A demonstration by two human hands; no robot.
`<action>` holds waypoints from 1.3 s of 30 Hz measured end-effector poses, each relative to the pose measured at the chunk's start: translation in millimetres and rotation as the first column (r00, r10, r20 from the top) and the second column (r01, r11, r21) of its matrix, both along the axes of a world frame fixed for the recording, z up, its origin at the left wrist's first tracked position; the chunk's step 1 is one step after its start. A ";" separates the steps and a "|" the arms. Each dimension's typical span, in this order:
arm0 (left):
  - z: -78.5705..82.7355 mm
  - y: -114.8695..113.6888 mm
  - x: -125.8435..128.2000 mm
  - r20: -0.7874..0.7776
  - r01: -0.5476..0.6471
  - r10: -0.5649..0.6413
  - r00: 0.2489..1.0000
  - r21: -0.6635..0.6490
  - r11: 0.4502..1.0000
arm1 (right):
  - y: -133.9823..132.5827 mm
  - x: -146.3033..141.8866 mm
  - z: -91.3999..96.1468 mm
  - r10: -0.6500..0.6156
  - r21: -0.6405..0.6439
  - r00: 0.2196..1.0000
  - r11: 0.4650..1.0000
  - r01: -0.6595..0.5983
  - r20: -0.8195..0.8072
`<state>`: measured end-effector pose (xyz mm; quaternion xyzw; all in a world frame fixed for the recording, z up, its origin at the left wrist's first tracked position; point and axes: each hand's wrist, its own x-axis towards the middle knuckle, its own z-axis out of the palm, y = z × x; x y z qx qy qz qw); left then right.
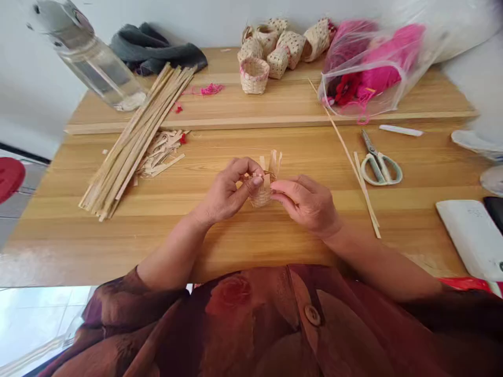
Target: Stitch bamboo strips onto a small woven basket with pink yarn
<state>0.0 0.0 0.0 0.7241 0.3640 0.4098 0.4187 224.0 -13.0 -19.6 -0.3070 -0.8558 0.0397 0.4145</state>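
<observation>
Between my two hands, over the middle of the wooden table, is a small woven basket (261,198) of pale strips. Several loose strip ends (274,161) stand up from its rim. My left hand (236,186) is closed on the basket's left rim, thumb and forefinger pinched together. From the right, my right hand (304,201) pinches at the rim, its fingertips against a strip end. My fingers cover part of the basket's rim and sides.
Long flat strips (137,141) lie in a bundle at left beside short offcuts (161,152). Scissors (379,162) and thin strips (349,157) are at right. Finished little baskets (254,76), a plastic bag of pink yarn (377,68) and a water bottle (102,68) stand behind.
</observation>
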 end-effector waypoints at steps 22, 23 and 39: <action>1.6 -4.1 6.4 0.034 -0.107 0.105 0.994 0.057 0.993 | -6.8 -7.5 8.8 -0.071 -0.061 0.976 0.995 0.085 0.204; 1.7 -4.5 7.2 0.023 -0.104 0.102 0.995 0.087 0.991 | -7.6 -8.0 9.4 -0.093 -0.059 0.965 0.992 0.111 0.245; 10.6 3.0 -11.4 -0.150 0.038 -0.004 0.989 0.218 0.975 | 4.7 13.4 6.4 0.151 -0.330 0.956 0.942 -0.062 0.250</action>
